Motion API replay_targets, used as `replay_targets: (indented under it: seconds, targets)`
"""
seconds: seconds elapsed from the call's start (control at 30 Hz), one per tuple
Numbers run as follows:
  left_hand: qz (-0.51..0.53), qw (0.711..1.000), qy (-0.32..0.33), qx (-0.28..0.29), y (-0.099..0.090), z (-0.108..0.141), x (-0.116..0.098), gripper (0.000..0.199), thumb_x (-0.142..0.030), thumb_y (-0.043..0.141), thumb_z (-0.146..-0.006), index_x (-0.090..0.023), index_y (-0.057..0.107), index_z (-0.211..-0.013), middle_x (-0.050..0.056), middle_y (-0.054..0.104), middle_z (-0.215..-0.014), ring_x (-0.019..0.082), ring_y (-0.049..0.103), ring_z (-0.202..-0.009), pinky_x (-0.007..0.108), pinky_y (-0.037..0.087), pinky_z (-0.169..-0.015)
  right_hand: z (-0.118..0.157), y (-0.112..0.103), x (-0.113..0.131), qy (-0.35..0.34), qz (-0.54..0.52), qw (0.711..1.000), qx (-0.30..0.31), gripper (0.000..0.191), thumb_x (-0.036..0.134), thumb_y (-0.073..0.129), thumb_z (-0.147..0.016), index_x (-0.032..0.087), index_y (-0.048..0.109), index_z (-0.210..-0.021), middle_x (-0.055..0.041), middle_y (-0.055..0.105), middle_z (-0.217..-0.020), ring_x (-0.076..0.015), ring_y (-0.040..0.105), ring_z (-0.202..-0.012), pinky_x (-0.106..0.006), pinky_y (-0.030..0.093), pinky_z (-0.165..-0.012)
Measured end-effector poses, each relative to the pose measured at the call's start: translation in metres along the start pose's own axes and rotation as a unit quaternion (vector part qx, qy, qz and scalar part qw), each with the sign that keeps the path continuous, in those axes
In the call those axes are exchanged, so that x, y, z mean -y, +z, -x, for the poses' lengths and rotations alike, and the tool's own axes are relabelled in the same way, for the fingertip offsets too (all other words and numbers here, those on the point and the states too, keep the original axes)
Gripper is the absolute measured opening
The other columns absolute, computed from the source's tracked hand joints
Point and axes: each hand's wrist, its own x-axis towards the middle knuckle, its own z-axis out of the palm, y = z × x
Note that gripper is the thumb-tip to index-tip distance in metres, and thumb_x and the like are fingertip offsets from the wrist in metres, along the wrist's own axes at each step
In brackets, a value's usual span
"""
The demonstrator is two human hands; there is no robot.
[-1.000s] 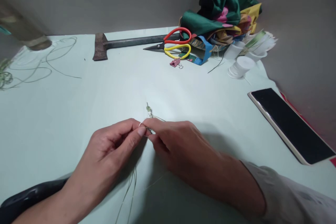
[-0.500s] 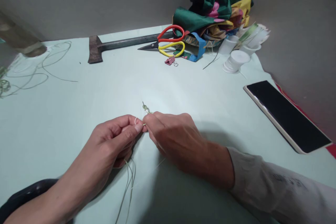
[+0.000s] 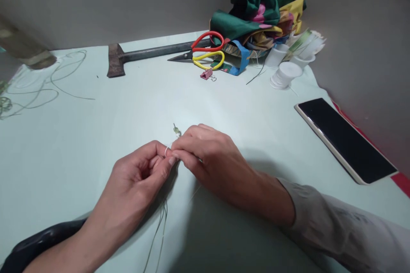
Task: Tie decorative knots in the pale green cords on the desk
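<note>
My left hand point(image 3: 141, 179) pinches thumb against forefinger, with a thin white thread looped round the forefinger. Its fingertips meet those of my right hand point(image 3: 211, 158), which is also closed in a pinch. Between them the cord they grip is mostly hidden. A small green knotted piece point(image 3: 176, 130) with a whitish part below it pokes out past the right fingertips. Thin green cords point(image 3: 162, 217) hang from beneath my left hand down toward the near edge.
At the back lie a hammer-like tool point(image 3: 150, 53), red-and-yellow-handled scissors point(image 3: 208, 51) and a pink binder clip point(image 3: 206, 74). Colourful cloth point(image 3: 253, 8) and white spools point(image 3: 286, 74) stand back right. A phone point(image 3: 347, 138) lies right. Loose cord point(image 3: 57, 89) and a cylindrical object point(image 3: 28, 47) are left.
My right hand has rolled, so its thumb now shows beside the left fingertips. The light cord end seen between the fingertips is now covered. The view has shifted slightly.
</note>
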Motion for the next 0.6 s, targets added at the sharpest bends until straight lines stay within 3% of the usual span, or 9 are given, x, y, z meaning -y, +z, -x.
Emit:
replay_targets:
  seconds: [0.3, 0.6]
  targets:
    - [-0.009, 1.0, 0.001, 0.008, 0.0013, 0.0017, -0.0077, 0.045, -0.062, 0.074, -0.08, -0.024, 0.053, -0.068, -0.007, 0.034, -0.059, 0.011, 0.025, -0.054, 0.022, 0.023, -0.043, 0.0012, 0.0059, -0.0065, -0.015, -0.035, 0.997, -0.068, 0.025, 0.02, 0.059, -0.108, 0.018, 0.078, -0.093, -0.0044, 0.069, -0.095, -0.0189, 0.06, -0.096, -0.032, 0.047, -0.085]
    - [0.027, 0.999, -0.002, 0.02, 0.0003, 0.0034, -0.005, 0.046, -0.064, 0.077, -0.085, -0.023, 0.06, -0.074, -0.009, 0.032, -0.06, 0.01, 0.023, -0.054, 0.02, 0.023, -0.043, 0.0045, 0.0094, -0.0103, -0.038, -0.056, 0.994, -0.086, 0.027, 0.019, 0.052, -0.112, 0.014, 0.076, -0.101, -0.0054, 0.07, -0.097, -0.0164, 0.064, -0.092, -0.031, 0.049, -0.086]
